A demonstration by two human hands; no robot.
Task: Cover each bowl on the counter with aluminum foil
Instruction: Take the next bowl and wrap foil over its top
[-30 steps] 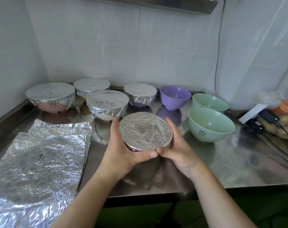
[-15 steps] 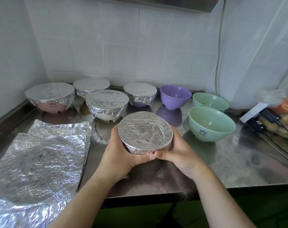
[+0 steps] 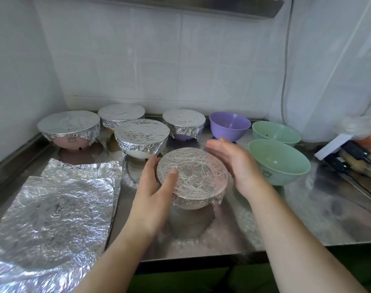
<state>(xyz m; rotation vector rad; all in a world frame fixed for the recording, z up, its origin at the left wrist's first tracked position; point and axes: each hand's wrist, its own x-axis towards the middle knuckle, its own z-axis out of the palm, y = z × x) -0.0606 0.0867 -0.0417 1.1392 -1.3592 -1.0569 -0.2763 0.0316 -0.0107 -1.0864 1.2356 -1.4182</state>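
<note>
So the front foil-covered bowl (image 3: 192, 178) is sitting down on the steel counter (image 3: 286, 218) now instead of being held up off it in both hands like a second ago; it's resting right between the two hands, foil stretched tight over the top with the crimped edge tucked under the rim. The left hand (image 3: 157, 187) is staying on it, fingers curving around the bowl's left side and the thumb lying flat on the foil top, so I'd call that grasping it lightly; the right hand (image 3: 233, 163) is coming off, fingers straight and relaxed, hovering just beside the bowl's right rim and holding nothing; released, basically.

What that's telling me: this bowl is looking done and is getting parked; that's making five covered, counting the four wrapped bowls (image 3: 142, 136) sitting beyond the left hand's fingertips. Still bare are the purple bowl (image 3: 230, 125) just past the right hand's fingertips, and the two green bowls, the near one (image 3: 278, 163) just to the right of the right hand and the far one (image 3: 275, 132) behind it; so three to go by my count.

The spare foil sheets (image 3: 53, 218) are lying flat to the left of the left forearm, so my guess is a sheet from there is getting grabbed next; the near green bowl is looking like the easiest candidate.
</note>
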